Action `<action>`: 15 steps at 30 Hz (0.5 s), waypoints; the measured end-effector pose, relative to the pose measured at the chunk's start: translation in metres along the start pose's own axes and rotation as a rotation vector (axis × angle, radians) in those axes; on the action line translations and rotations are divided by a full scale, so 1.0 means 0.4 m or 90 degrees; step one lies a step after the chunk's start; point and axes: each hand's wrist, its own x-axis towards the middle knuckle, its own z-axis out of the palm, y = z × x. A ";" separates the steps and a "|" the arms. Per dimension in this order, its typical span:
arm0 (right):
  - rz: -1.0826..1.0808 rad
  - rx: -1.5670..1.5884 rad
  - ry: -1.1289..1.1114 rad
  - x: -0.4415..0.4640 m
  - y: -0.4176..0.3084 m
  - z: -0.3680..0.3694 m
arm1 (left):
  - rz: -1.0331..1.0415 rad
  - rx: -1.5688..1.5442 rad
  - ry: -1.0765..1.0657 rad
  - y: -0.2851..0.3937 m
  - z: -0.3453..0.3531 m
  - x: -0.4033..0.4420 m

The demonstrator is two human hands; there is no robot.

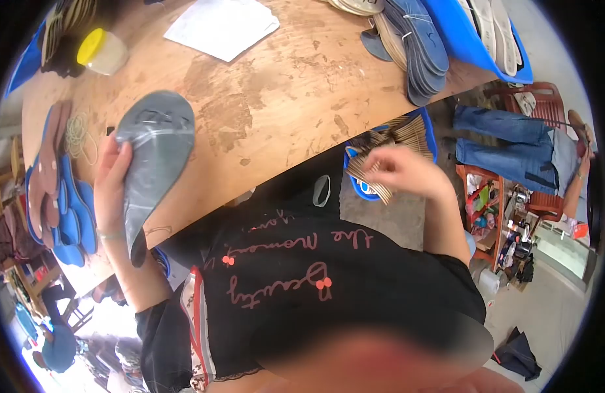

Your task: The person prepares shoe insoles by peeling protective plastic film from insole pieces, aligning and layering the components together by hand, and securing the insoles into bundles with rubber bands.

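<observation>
My left hand grips a grey shoe insole by its side, thumb on the face. The insole stands tilted above the left part of the wooden table, with a shiny film-like surface. My right hand hangs off the table edge, over a blue basket of brown striped pieces. Its fingers are loosely curled and a little apart, and I see nothing held in them.
Blue-grey insoles lie stacked near a blue bin. Papers, a yellow-lidded jar, coiled cord and blue and brown insoles are on the table. A person in jeans is at the right.
</observation>
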 end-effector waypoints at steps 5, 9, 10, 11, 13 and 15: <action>-0.175 0.110 0.022 0.124 -0.118 -0.001 | 0.014 -0.034 -0.059 -0.013 0.075 0.021; -0.319 0.475 -0.002 0.250 -0.185 0.111 | 0.022 -0.038 -0.117 -0.018 0.154 0.012; -0.332 0.572 -0.011 0.272 -0.201 0.129 | 0.018 0.014 -0.158 -0.014 0.158 0.018; -0.320 0.634 0.038 0.292 -0.212 0.141 | 0.011 0.066 -0.198 -0.012 0.163 0.024; -0.291 0.757 0.132 0.334 -0.222 0.154 | -0.014 0.176 -0.204 -0.024 0.176 0.040; -0.265 0.649 0.166 0.349 -0.196 0.138 | -0.053 0.359 -0.197 -0.035 0.159 0.046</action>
